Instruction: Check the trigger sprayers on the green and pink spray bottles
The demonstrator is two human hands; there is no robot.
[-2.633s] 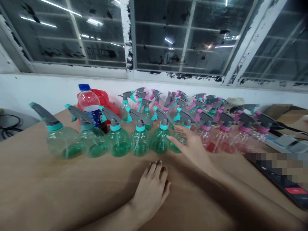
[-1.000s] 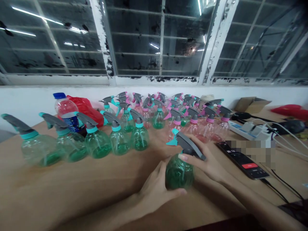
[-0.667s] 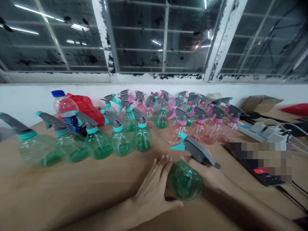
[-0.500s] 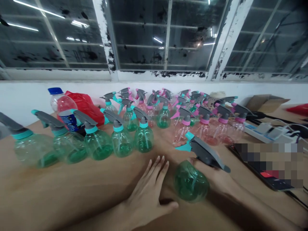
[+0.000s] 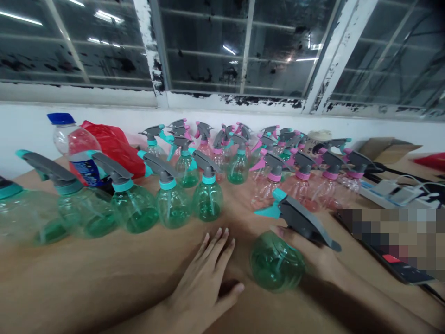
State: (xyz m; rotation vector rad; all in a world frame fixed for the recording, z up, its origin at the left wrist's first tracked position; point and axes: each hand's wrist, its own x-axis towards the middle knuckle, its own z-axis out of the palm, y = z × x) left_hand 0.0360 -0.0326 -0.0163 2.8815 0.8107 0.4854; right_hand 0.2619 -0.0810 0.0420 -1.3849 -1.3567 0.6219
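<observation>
My right hand [image 5: 313, 257] is closed around a green spray bottle [image 5: 276, 264] with a grey and teal trigger head [image 5: 299, 218]. The bottle is tilted, its nozzle pointing left. My left hand [image 5: 205, 283] lies flat on the brown table [image 5: 86, 283] just left of the bottle, fingers stretched out and apart, holding nothing. A row of green spray bottles [image 5: 170, 204] stands behind my left hand. Pink spray bottles [image 5: 302, 183] stand farther back to the right.
A water bottle with a blue cap [image 5: 74, 148] and a red bag [image 5: 111, 146] stand at the back left. A phone [image 5: 399, 264], a white power strip [image 5: 392, 195] with cables and a cardboard box [image 5: 385, 148] lie to the right. A white wall and windows run behind.
My right hand took a green bottle from the row and drew it toward me. My left hand let go of the bottle's body and now rests flat on the table.
</observation>
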